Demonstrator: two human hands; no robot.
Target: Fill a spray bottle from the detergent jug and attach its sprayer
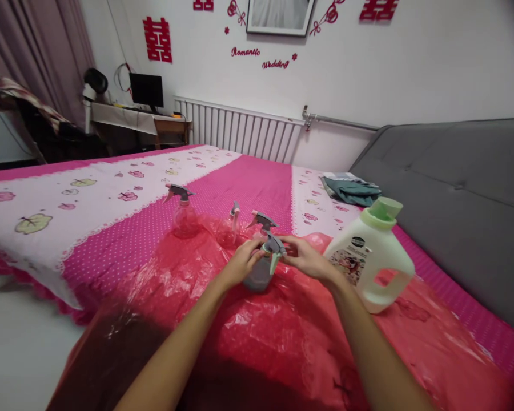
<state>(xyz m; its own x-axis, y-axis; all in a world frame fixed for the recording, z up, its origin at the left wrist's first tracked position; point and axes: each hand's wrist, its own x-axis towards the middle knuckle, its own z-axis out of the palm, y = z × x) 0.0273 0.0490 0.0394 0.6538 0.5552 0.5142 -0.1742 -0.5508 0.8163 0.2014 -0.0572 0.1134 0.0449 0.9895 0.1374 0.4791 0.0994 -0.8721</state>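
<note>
A grey spray bottle [257, 278] stands on the red plastic sheet [257, 337] in front of me. Its grey spray head [274, 244] has a pale green trigger. My left hand [245, 261] is closed around the bottle's neck from the left. On the other side, the fingers of my right hand [306, 257] pinch the spray head. Just behind it is another spray head [263, 220], grey and pink, its bottle mostly hidden. Two clear pinkish spray bottles, one small [228, 231] and one farther left [184, 220], also stand on the sheet.
To the right stands a large pale green detergent jug [379, 257] with a green cap. The sheet covers part of a bed with a pink patterned bedspread [257, 177]. Folded clothes [353, 189] lie near the grey headboard [458, 200]. A desk with a monitor [147, 90] is at the back left.
</note>
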